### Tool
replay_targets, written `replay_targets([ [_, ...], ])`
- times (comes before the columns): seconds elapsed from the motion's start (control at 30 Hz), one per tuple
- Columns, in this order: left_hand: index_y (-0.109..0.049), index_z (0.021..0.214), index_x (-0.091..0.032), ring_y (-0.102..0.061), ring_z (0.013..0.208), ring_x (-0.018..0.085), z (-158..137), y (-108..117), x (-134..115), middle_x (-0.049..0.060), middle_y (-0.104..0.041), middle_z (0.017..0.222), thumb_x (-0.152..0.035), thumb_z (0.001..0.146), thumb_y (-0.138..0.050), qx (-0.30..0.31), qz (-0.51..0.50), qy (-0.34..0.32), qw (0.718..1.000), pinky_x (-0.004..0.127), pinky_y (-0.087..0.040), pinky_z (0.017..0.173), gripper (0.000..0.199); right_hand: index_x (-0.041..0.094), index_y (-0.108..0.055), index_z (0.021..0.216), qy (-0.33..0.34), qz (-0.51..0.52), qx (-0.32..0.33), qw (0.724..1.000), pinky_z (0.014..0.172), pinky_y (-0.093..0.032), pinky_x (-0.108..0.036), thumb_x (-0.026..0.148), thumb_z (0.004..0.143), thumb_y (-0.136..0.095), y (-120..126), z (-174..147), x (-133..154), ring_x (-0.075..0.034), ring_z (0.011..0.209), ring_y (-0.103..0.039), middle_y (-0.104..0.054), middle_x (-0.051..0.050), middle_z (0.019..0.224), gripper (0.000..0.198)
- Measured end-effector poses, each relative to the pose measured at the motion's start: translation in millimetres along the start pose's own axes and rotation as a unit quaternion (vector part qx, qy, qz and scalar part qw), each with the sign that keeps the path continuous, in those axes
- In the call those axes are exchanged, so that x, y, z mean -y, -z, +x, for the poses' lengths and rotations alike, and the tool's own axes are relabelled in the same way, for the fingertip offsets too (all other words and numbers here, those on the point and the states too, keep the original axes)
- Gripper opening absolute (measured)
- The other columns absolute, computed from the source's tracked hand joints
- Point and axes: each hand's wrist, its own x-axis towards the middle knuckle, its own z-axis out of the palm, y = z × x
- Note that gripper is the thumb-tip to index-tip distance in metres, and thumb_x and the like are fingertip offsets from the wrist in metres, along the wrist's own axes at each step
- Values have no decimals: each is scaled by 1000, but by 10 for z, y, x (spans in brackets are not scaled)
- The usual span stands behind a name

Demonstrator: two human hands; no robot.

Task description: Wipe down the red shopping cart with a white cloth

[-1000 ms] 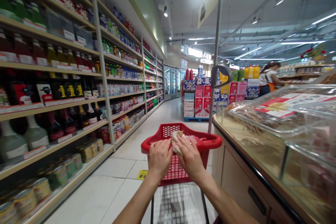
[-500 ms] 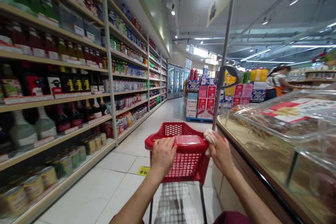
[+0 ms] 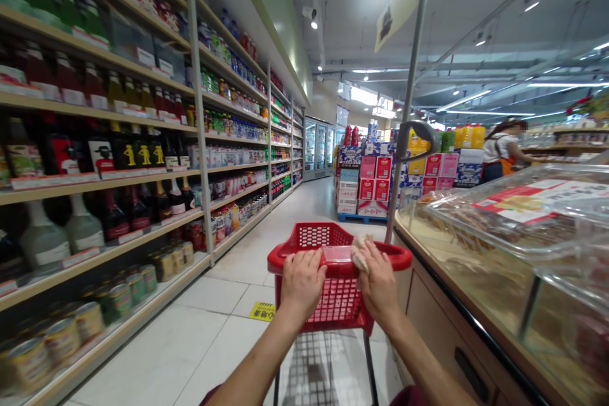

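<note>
The person's left hand (image 3: pixel 303 280) curls over the handle (image 3: pixel 337 255) of the red cart (image 3: pixel 337 298), fingers together, while the right hand (image 3: pixel 379 279) presses a pale cloth (image 3: pixel 361 252) against that handle, right of the cart's middle. A hard, uneven push could swing the cart into the counter (image 3: pixel 423 304) just beside its right side, and slackening fingers could let the cloth slip off the rounded edge
</note>
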Motion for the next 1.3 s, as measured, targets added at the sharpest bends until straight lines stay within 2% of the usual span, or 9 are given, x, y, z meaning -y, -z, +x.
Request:
replay_targets([
  [0.1,-49,114,-20,-49,97,19,-1,3,2,3,-59,108,-28,83,-39,10,2,-8,1000,38,-32,87,33,14,-53,111,76,11,7,997,98,-29,-41,13,79,-35,-65,-3,283,-20,118,-39,-49,-12,123,37],
  [0.17,-48,115,-20,-49,99,19,-8,16,24,4,-58,110,-28,83,-40,18,5,-18,1000,39,-32,88,34,16,-51,114,95,4,24,995,99,-26,-41,12,78,-36,-55,-4,300,-19,118,-39,-48,-11,124,39],
  [0.37,-47,116,-19,-47,102,21,-24,-4,35,5,-57,112,-27,82,-41,14,10,-18,1000,40,-29,91,36,16,-53,111,-26,-34,0,999,95,-28,-47,17,81,-34,84,-36,-156,-22,115,-43,-52,-12,120,36],
  [0.43,-47,116,-19,-47,102,21,-14,-25,1,5,-57,112,-27,82,-41,13,14,-11,1000,40,-29,92,35,16,-53,111,-14,-27,-7,1000,95,-29,-46,17,82,-34,49,-50,-47,-22,117,-40,-51,-12,121,35],
  [0.6,-48,114,-19,-48,101,19,12,23,44,4,-58,110,-28,82,-40,32,18,-20,999,39,-31,91,34,16,-51,113,94,-5,39,995,99,-26,-40,14,80,-36,-55,-39,310,-19,119,-38,-48,-11,125,36],
  [0.77,-54,105,-16,-49,99,22,0,171,309,8,-60,104,-38,81,-41,38,51,31,997,41,-29,93,35,14,-53,111,-10,-33,10,999,95,-29,-45,16,81,-33,36,-29,-121,-22,115,-42,-51,-13,121,36],
  [0.83,-55,101,-16,-50,96,21,-4,198,367,8,-61,100,-39,82,-39,45,57,40,997,40,-30,92,34,14,-53,110,-34,-31,5,999,94,-30,-45,18,82,-32,35,-29,-161,-23,116,-41,-50,-13,121,35],
  [1.07,-57,96,-17,-51,90,21,-27,228,300,6,-61,92,-41,82,-39,51,85,40,994,38,-33,89,33,17,-51,114,41,0,52,998,100,-24,-43,14,81,-36,-54,32,200,-20,120,-37,-46,-10,126,37],
  [1.3,-56,96,-17,-53,86,21,-48,325,62,7,-62,87,-36,80,-42,84,58,23,995,38,-38,83,29,19,-50,115,-39,46,84,995,97,-26,-47,19,83,-33,62,81,-390,-21,119,-38,-46,-9,126,36],
])
